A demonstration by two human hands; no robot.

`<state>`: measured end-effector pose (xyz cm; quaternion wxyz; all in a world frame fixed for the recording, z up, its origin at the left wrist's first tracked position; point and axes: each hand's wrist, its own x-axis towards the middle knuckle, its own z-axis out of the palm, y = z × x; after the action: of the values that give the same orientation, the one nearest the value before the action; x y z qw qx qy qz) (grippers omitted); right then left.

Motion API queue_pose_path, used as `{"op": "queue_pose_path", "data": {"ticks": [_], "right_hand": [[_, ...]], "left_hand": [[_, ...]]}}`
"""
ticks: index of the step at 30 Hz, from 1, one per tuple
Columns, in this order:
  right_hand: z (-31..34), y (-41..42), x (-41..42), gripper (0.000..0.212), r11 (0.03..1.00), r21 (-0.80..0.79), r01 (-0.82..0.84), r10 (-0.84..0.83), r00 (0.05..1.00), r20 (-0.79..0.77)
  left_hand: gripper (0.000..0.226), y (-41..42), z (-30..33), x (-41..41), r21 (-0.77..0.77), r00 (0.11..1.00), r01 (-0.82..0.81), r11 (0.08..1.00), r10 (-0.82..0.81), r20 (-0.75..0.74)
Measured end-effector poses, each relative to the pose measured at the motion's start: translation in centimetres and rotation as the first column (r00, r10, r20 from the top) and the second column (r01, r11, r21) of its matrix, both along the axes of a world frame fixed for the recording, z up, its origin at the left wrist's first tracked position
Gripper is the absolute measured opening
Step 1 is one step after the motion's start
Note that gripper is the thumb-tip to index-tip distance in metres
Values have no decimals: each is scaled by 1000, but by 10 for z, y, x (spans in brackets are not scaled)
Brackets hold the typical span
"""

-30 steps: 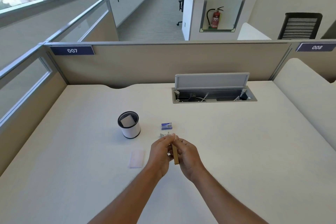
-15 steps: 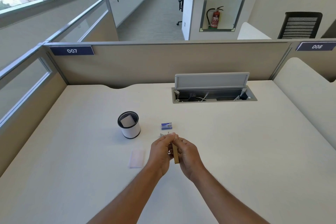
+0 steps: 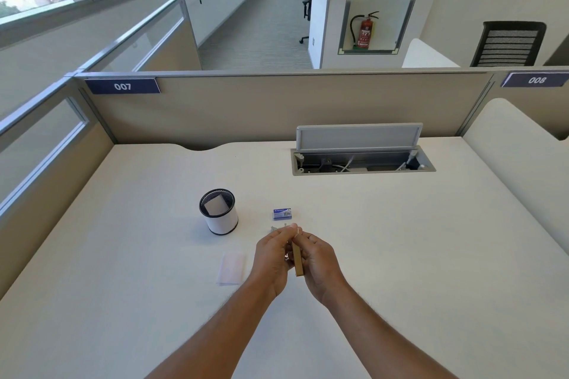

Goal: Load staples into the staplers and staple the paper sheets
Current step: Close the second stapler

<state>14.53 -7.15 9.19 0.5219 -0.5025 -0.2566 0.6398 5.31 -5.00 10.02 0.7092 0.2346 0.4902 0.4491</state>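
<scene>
A small tan stapler (image 3: 297,260) stands on end between my two hands over the middle of the desk. My right hand (image 3: 320,261) curls round its body. My left hand (image 3: 272,255) pinches at the stapler's upper end with fingertips; what lies between those fingers is too small to tell. A blue staple box (image 3: 282,214) lies just beyond my hands, with loose staple strips (image 3: 277,228) beside it. White paper sheets (image 3: 231,268) lie flat to the left of my left hand.
A black mesh cup with a white band (image 3: 219,212) holds a paper slip, left of the staple box. An open cable tray (image 3: 363,160) with raised lid sits at the desk's back. Beige partitions (image 3: 277,108) bound the desk at back and left.
</scene>
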Motion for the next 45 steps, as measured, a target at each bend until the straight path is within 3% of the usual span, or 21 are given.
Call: {"op": "queue_pose_path", "data": {"ticks": [45], "right_hand": [[-4, 2, 1, 32, 1000, 2, 0, 0, 1000, -25]], "left_hand": [[23, 2, 0, 1, -1, 1000, -17, 1000, 17, 10]]}}
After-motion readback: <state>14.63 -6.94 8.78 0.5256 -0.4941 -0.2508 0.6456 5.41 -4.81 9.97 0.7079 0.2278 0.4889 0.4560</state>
